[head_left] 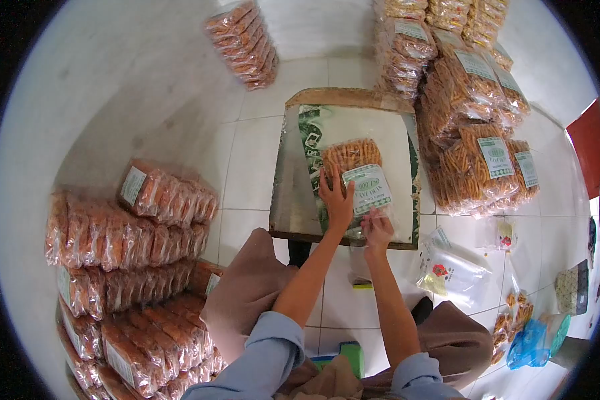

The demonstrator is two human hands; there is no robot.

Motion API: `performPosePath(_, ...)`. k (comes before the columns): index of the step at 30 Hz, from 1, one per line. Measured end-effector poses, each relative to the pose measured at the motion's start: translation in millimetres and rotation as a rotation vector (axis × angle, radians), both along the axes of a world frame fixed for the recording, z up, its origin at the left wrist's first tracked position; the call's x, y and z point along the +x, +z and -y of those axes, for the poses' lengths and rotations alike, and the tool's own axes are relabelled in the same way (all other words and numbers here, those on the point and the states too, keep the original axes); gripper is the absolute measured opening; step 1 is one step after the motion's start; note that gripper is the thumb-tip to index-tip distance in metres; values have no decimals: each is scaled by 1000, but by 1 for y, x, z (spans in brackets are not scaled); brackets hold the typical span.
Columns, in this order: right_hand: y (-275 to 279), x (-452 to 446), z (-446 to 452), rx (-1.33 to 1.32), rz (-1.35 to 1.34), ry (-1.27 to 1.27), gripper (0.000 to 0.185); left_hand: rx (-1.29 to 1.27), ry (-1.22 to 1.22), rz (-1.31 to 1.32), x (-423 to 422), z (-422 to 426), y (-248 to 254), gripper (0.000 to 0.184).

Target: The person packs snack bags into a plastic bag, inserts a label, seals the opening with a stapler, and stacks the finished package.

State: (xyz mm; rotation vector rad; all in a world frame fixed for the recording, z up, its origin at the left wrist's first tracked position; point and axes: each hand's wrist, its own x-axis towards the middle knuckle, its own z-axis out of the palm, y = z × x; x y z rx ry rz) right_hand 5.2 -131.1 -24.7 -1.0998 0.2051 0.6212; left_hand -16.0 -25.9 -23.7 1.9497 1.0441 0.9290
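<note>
A clear plastic packet of brown stick snacks (352,155) lies flat on a small low table (287,180). Its white and green label (368,189) faces up. My left hand (337,202) rests on the packet's left side, fingers stretched out and spread, with the thumb side at the label's edge. At the packet's near end, my right hand (378,231) has its fingers closed on the loose clear plastic just below the label. Part of that plastic end is hidden behind the fingers.
Stacked brown snack packets (107,240) stand on the left, with another stack (243,43) at the back. More stick-snack packets (473,133) are piled close to the table's right. Printed plastic bags (455,270) and a blue plastic bag (530,343) lie on the tiled floor.
</note>
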Motion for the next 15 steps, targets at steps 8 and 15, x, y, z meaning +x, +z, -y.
performPosePath(8,8,-1,-18,-94,116,0,14,68,-192,84,-1,-1,-1,72)
performPosePath(15,-8,10,3,-11,160,-110,19,166,-117,17,-2,3,11,70)
